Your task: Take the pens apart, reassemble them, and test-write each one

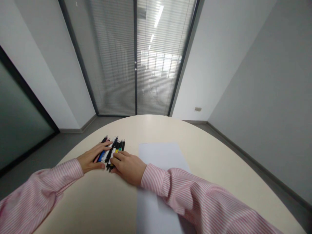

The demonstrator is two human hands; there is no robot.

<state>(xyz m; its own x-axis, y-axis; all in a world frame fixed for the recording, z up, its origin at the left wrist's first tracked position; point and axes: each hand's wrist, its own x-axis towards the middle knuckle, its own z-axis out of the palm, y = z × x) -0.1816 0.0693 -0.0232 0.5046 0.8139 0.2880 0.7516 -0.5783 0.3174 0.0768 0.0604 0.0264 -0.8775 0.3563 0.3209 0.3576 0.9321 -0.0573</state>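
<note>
Several pens and markers (113, 147) lie side by side in a row on the left part of the table, mostly black and white, with blue, yellow and green parts showing. My left hand (94, 157) rests over the row's left side, its fingers stretched across the pens and its thumb apart near their lower ends. My right hand (129, 166) touches the right side of the row, fingers bent over the pens and thumb low beside them. Both hands partly hide the pens. Under my right forearm lies a white sheet of paper (159, 154).
The pale round-edged table (151, 128) curves away on its far side. Beyond it stands a glass partition (117, 81) with blinds, between white walls. A wall socket (198, 109) sits low at the right. The grey floor shows around the table's edge.
</note>
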